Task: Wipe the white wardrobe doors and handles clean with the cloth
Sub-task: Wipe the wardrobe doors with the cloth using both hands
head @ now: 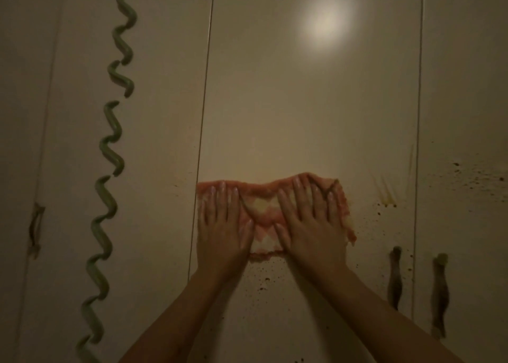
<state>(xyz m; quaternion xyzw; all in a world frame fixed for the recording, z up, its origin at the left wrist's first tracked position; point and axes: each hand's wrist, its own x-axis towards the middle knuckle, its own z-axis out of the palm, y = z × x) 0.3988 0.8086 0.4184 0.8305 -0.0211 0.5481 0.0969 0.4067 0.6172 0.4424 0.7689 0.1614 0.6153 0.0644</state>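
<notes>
Your left hand (222,225) and right hand (313,222), grip flat and open-fingered, press the pink-and-cream checked cloth (265,219) against the speckled white wardrobe door (302,101), spreading pressure for scrubbing.

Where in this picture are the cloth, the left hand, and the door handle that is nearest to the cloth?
cloth (265,211), head view, the uncovered checked part at its middle.
left hand (222,225), head view, the back of the hand.
nearest handle (395,277), head view, the middle of its dark bar.
</notes>
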